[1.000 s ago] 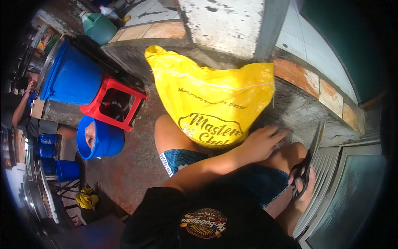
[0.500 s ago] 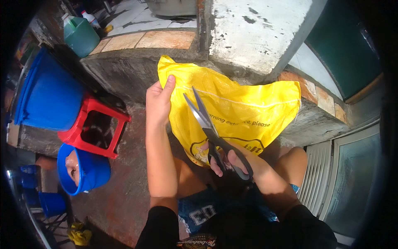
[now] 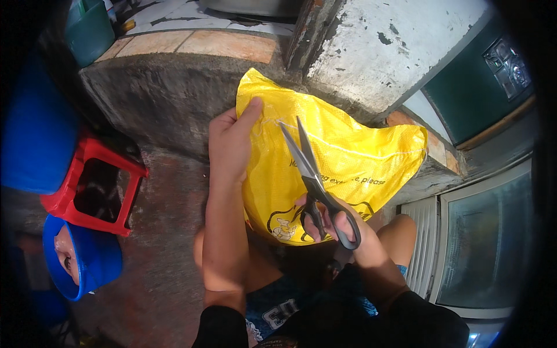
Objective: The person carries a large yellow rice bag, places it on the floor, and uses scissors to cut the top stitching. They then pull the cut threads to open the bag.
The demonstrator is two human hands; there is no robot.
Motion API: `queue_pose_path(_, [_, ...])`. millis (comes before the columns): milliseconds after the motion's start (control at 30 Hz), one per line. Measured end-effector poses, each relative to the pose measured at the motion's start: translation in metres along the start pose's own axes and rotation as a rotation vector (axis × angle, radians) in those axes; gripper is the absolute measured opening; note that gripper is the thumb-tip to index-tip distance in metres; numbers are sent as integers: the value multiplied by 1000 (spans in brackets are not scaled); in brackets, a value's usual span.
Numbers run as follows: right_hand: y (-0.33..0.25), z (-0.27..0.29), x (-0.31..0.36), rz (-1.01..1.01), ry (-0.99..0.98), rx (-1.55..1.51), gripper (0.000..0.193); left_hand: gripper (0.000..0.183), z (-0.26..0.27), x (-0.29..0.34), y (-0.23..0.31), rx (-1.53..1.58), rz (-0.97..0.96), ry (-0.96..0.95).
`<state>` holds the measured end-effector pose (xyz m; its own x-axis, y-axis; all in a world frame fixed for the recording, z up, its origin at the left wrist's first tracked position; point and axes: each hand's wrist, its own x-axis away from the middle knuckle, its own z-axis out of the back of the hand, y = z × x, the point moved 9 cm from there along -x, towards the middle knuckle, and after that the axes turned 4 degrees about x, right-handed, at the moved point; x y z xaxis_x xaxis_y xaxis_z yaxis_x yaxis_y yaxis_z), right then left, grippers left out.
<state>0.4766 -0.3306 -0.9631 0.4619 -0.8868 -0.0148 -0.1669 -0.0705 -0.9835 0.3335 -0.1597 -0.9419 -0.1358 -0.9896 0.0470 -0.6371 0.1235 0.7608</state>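
The right hand (image 3: 333,223), fingers through black handles, grips scissors (image 3: 313,180) with blades parted at centre frame. The left hand (image 3: 229,142) pinches the top left edge of a yellow woven sack (image 3: 348,156) bearing dark print, which rests against a concrete ledge (image 3: 162,87). A red stool (image 3: 87,185) and blue bucket (image 3: 96,261) stand lower left.

A single head-worn fisheye view looks steeply down, close over the person's lap, with edges bending toward its rim.
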Motion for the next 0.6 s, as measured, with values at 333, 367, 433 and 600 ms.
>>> queue_pose_path(333, [-58, 6, -56, 194, 244, 293, 105, 27, -5, 1, -13, -56, 61, -35])
queue_pose_path(367, [-76, 12, -61, 228, 279, 235, 111, 28, -4, 0, -14, -44, 61, -20])
queue_pose_path(433, [-113, 13, -58, 327, 296, 298, 122, 30, -7, 1, -12, 4, 54, -38])
queue_pose_path(600, [-135, 8, -25, 396, 205, 338, 113, 21, -3, 27, 64, -469, -569, 170])
